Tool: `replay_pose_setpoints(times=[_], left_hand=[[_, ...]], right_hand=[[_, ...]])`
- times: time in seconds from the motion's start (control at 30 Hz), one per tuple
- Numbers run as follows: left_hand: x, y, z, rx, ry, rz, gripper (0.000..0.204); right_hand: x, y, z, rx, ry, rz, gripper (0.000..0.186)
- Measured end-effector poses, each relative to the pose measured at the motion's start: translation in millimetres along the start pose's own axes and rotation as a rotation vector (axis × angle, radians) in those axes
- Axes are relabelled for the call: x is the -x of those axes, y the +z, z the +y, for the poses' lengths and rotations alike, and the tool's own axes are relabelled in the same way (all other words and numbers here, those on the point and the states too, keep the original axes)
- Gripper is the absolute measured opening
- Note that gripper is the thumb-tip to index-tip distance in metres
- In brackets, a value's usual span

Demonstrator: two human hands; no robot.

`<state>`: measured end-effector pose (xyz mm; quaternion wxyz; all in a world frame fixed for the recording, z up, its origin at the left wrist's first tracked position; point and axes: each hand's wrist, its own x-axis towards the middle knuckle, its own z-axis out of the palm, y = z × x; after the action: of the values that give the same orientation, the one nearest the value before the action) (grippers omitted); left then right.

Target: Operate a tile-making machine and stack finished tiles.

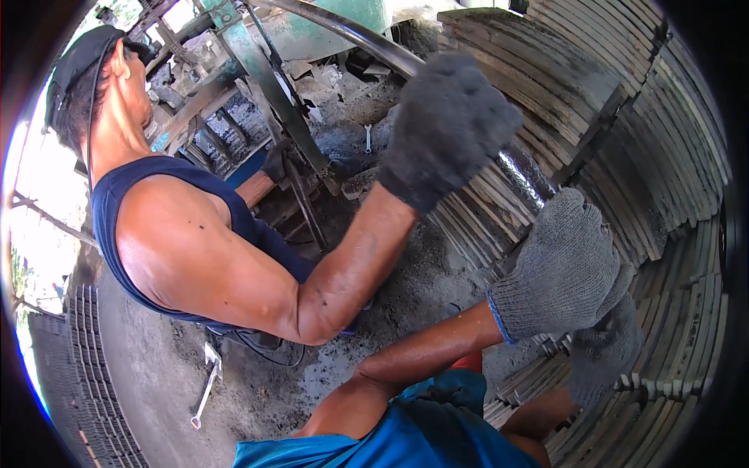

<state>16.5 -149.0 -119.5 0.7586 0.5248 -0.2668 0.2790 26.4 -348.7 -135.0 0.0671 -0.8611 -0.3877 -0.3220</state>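
Note:
A long, shiny metal pipe slants from the top of the view down to the right. My left hand, in a grey knitted glove with a blue cuff edge, is closed around its lower part. Just below it, my right hand, also in a grey glove, is closed at the pipe's end; the pipe inside that grip is mostly hidden. Higher up, a co-worker's dark-gloved hand grips the same pipe. The co-worker, in a navy sleeveless top, stands at my left with the other gloved hand low by the machine frame.
Stacks of thin grey boards rise along the right side. A green metal machine frame stands ahead beyond the co-worker. One wrench lies on the dusty floor at lower left; a smaller wrench lies near the frame. More stacked pieces stand far left.

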Motion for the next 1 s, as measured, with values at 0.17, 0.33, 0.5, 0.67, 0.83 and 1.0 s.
replay_pose_setpoints(times=[0.17, 0.33, 0.5, 0.67, 0.83, 1.0], left_hand=[[-17.7, 4.9, 71.3, -1.419, 0.088, -0.144, 0.029], [-17.2, 2.7, 69.5, -1.367, 0.200, -0.084, 0.023], [-14.4, 4.4, 70.9, -1.348, 0.332, -0.050, 0.023], [-12.1, 2.8, 86.6, -1.356, 0.186, -0.056, 0.034], [-22.9, 5.5, 81.9, -1.398, 0.293, -0.067, 0.034], [-40.4, 11.5, 102.8, -1.445, 0.277, -0.095, 0.035]], right_hand=[[-11.2, -13.1, -12.8, -0.351, 0.354, -0.169, 0.079], [-44.2, -37.9, -32.3, -0.343, 0.249, -0.015, 0.065], [-59.0, -45.2, -54.8, -0.462, 0.344, 0.096, 0.056], [-58.2, -35.9, -57.8, -0.510, 0.251, 0.136, 0.054], [-44.5, -19.4, -21.7, -0.211, 0.021, 0.275, 0.052], [-72.4, -65.1, -38.0, -0.561, 0.256, 0.056, 0.061]])
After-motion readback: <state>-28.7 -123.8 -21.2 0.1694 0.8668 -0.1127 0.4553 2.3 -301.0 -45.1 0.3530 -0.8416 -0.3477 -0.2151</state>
